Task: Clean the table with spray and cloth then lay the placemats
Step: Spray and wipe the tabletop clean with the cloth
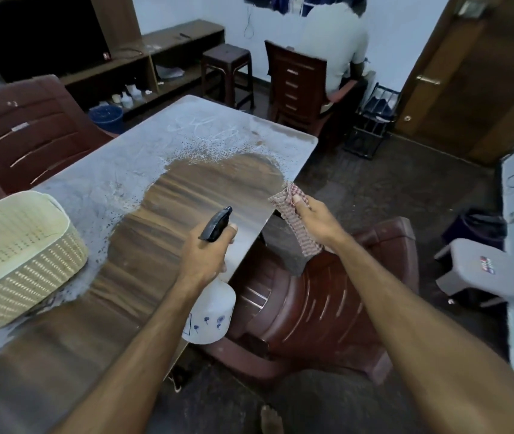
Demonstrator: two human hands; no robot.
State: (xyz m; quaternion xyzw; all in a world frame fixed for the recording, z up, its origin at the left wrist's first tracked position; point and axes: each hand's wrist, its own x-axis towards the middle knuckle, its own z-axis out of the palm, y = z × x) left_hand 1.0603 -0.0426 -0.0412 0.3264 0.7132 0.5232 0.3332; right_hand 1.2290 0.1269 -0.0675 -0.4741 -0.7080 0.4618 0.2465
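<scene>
Dim room, white walls, dark floor; a long wood-grain desk (61, 355) runs from near left to far centre. Its near and middle stretch shows bare brown grain, while the far end and left margin carry a pale grey film of dust or powder, speckled with droplets along the boundary. Left hand (205, 255) is wrapped around the neck of a white spray bottle (210, 311), a finger near the black trigger head, nozzle aimed toward the far dusty part; the bottle hangs at the desk's right edge. Right hand (312, 220) pinches a folded red-checked cloth (293, 220), thumb on top, held in the air just off the right edge, not touching the surface. A cream woven basket (14, 255) sits on the desk at near left; what is in it cannot be seen, and no placemats show anywhere. Maroon plastic chairs (327, 292) stand at the right side and far left; a person sits with back turned at the far side of the room. Judgement: cleaning step in hand, roughly half the surface done, spraying phase. Next move likely calls for wetting the far grey patch, then bringing the cloth flat onto it with firm strokes; the reach is long, and the basket blocks the left margin until moved.
</scene>
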